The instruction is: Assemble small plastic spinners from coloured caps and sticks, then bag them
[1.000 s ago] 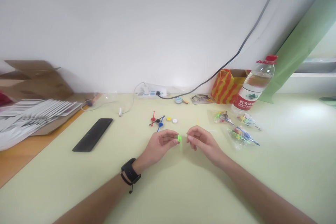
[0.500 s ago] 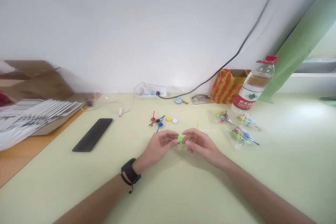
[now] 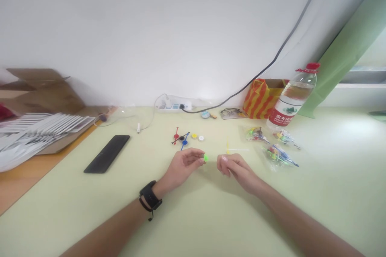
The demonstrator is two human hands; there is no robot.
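My left hand (image 3: 185,167) pinches a small bright green plastic disc piece (image 3: 205,158) between thumb and fingertips, just above the table. To its right, my right hand (image 3: 233,168) is closed with curled fingers, apart from the green piece; whatever it may hold is hidden. Behind my left hand lie a red arrow spinner (image 3: 176,136), a black one (image 3: 181,138) and a blue one (image 3: 185,143). A yellow disc (image 3: 194,136) and a white disc (image 3: 201,138) sit beside them. Beyond my right hand are a thin yellow arrow (image 3: 228,144) and a thin white arrow (image 3: 239,150).
Clear bags of coloured parts (image 3: 279,156) lie to the right, near a water bottle (image 3: 286,104) and a striped bag (image 3: 259,98). A black phone-like slab (image 3: 107,154) lies left. A power strip (image 3: 174,106) and eyeglasses (image 3: 231,112) are along the wall.
My right hand has drawn back a little to the right from the green piece, and its fingers have curled in. My left hand stays nearly still with the piece.
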